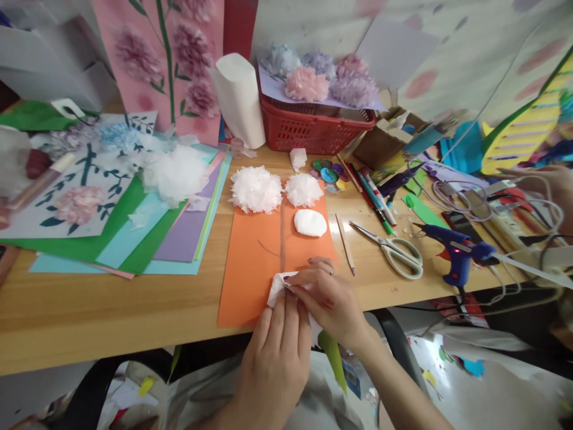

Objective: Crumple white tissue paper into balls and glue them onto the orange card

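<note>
Over the lower end of an orange sheet of paper, both hands meet at a piece of white tissue paper. The fingers of my left hand lie stretched out and flat across the tissue. My right hand pinches the tissue between thumb and fingers, just above the left fingertips. Two fluffy white paper flowers rest at the sheet's top, with a smooth white oval pad below the right one. A dark stem line is drawn down the sheet.
Scissors, a wooden pencil and a blue glue gun with trailing cables lie to the right. Coloured sheets and white tissue are stacked left. A red basket stands behind; another person's hand is far right.
</note>
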A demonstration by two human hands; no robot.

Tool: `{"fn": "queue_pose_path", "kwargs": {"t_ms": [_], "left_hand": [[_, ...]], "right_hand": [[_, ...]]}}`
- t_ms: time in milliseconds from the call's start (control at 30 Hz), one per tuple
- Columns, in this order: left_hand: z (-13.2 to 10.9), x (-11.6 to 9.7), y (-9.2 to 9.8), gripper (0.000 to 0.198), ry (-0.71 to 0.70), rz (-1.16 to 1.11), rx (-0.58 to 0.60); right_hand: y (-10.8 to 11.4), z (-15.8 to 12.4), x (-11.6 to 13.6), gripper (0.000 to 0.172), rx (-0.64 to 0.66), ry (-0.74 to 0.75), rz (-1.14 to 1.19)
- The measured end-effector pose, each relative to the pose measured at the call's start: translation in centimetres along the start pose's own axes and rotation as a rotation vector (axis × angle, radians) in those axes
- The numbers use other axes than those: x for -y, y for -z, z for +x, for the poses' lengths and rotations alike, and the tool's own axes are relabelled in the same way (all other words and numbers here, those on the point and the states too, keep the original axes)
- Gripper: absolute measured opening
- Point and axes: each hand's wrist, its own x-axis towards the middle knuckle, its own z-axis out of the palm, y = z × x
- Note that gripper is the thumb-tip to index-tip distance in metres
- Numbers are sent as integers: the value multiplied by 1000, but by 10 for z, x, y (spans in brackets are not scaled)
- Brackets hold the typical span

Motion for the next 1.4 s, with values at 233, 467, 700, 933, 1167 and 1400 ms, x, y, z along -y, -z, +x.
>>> {"fn": "queue_pose_path", "kwargs": {"t_ms": [233, 467, 700, 933, 1167, 1400], "left_hand": [[-5, 21, -2, 19, 87, -279, -28], [0, 28, -5, 33, 23, -193, 15], [-6, 31, -5, 33, 26, -199, 79], [-6, 39, -6, 33, -106, -237, 107], [-8, 44, -6, 35, -155, -234, 121], [-8, 42, -6, 33, -118, -253, 100]], "right_hand": [[10, -19, 5, 35, 107, 124, -139], [20, -26, 3, 40, 182, -34, -84], [38, -16, -5, 13, 256, -376, -230], [43, 1, -4, 11, 214, -546, 35], [19, -7, 16, 11, 1, -481, 231], [8, -24, 25, 25, 15, -172, 69]]}}
